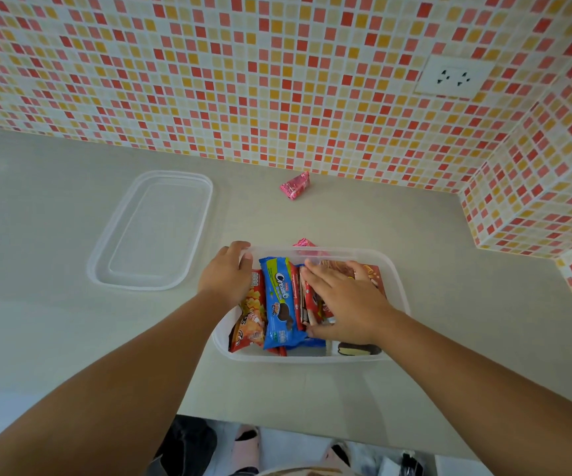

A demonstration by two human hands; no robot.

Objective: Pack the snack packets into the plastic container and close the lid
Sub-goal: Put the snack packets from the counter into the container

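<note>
I see the plastic container (399, 286) sitting open on the grey counter (466, 338), and I will place everything else against it. My left hand (226, 273) grips the container's far-left corner, fingers curled over the rim there, so it is closed on the wall of the box. My right hand (343, 300) lies flat inside the container with fingers spread wide, pressing down on the red packets (312, 304) in the middle; I cannot tell whether it is actually pinching any of them.

Inside the container, left of my right hand, a blue cream-biscuit packet (279, 304) lies lengthwise, and against the left wall is an orange snack packet (251, 317). Along the container's near wall, right of centre, I see a dark chocolate-coated snack (358, 349) in a clear wrapper. A brown-red packet (375, 276) shows beyond my right hand, toward the container's right wall.

Just behind the container's far rim a pink packet (305, 242) pokes up, touching or nearly touching the wall from outside. A second pink packet (294, 185) lies well beyond the container, near the mosaic tile wall (277, 80). The clear lid (150, 231) rests flat on the counter to the container's far left, apart from it
</note>
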